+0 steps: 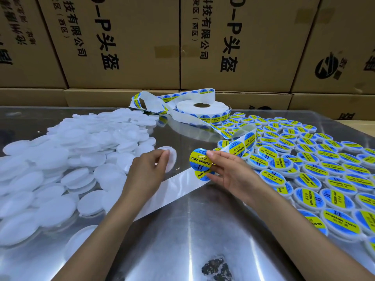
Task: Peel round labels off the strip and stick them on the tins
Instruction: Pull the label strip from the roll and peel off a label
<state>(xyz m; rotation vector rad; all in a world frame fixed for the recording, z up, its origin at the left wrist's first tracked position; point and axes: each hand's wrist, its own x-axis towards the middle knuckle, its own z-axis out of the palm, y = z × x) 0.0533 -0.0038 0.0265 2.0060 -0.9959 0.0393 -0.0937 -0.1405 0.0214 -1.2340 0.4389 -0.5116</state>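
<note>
Two bare forearms reach in from the bottom edge over a shiny, streaked metal table (192, 230). The left hand (150, 169), fingers curled, pinches a plain white round tin (170, 159) by its rim and holds it tilted, just beside the heap of unlabelled white tins (67, 159) that covers the table's left side. The right hand (227, 171) grips a round blue-and-yellow label (199, 159) printed "SOLDERING PASTE" between thumb and fingertips, part-lifted from the glossy backing strip (172, 191); a second label below it is half hidden by the fingers. How much of the upper label still clings to the strip is hard to tell. The bare strip runs down toward the left forearm, while its loaded end curls back to a white label roll (203, 108) lying flat at the far edge. Rows of labelled tins (316, 169) crowd the right side, cut off by the frame. Stacked brown cardboard cartons (132, 43) with black print wall off the background. A dark, blurred reflection sits on the table near the bottom edge.
</note>
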